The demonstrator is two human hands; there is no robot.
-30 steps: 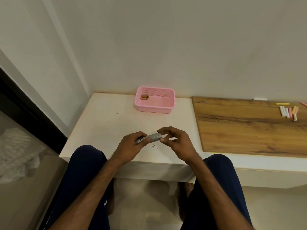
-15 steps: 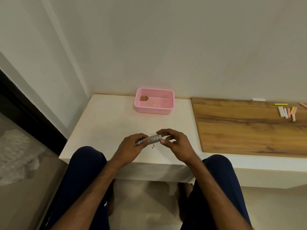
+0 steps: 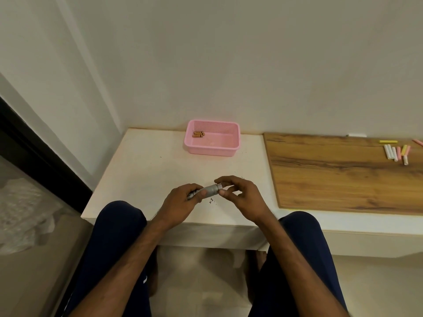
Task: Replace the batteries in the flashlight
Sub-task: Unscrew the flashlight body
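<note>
a white bench (image 3: 142,170) stands in the corner of a room with plain pale walls. a person sits in front of it, with dark blue trousers on both knees.

the flashlight (image 3: 207,191) is small and grey. it is held just above the near part of the bench, lying almost flat, with its right end a bit higher. the left hand (image 3: 180,202) is closed around the left end of the flashlight. the right hand (image 3: 238,193) pinches the right end with the thumb and first finger, and the other fingers are curled loose.

a pink basket (image 3: 233,148) sits at the back of the bench, near the wall. some brown batteries (image 3: 198,134) lie in its back left corner.

to the right lies a wooden board (image 3: 332,179). far over on it are some chalk sticks (image 3: 396,153), white, pink and yellow.
</note>
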